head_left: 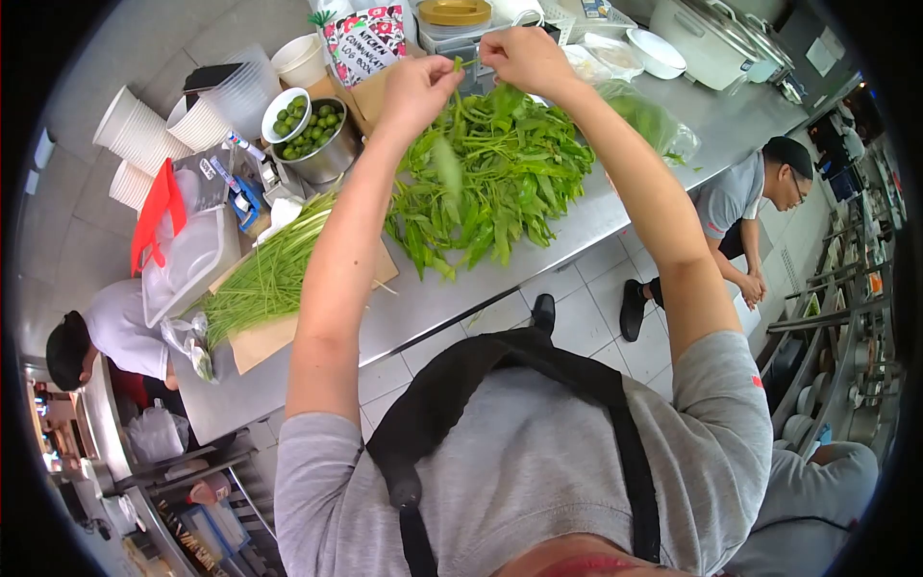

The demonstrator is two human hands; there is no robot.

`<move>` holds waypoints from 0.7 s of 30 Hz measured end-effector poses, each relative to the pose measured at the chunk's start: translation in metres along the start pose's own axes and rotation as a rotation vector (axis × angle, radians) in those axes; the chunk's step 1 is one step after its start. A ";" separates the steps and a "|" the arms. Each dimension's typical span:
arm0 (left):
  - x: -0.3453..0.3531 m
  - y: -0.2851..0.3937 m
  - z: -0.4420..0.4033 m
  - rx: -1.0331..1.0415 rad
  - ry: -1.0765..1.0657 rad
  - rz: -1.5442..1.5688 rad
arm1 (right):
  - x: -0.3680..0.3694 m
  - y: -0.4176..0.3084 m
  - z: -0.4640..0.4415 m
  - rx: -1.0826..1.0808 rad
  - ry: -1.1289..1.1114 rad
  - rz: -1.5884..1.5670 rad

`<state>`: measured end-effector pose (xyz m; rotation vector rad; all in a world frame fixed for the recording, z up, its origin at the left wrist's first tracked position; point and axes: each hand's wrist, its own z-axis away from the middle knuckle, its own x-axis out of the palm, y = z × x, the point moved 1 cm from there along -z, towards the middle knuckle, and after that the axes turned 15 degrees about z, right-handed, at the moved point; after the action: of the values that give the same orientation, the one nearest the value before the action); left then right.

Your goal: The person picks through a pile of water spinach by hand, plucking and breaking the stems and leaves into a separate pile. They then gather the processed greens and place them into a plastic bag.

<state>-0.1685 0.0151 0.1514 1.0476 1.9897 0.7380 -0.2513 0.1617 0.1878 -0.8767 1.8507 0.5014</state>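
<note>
Both of my hands are raised over a large heap of leafy greens (500, 183), which look like water spinach, on the steel table. With my left hand (420, 94) I pinch a green stem, its tip showing by the fingertips. My right hand (532, 62) is closed just to the right, fingers pinched above the far side of the heap; leaves hang below it, and what sits between its fingertips is hidden. A blurred leaf hangs between the left forearm and the heap. Left of my left forearm lies a bundle of long thin green stems (264, 279) on brown cardboard (252, 348).
A metal pot (332, 165) and white bowl hold small green limes. Stacked white tubs (139, 135), a log book (365, 46) and a clear bag of greens (639, 120) line the table (423, 313). One person sits at right; another bends at left.
</note>
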 end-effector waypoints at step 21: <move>-0.020 -0.038 0.042 -0.022 0.373 0.095 | 0.046 -0.012 0.019 -0.088 0.141 0.546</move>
<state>-0.1422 -0.0154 0.1067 1.0571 2.2472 1.0677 -0.2417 0.1508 0.1385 -0.4596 2.2158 0.8797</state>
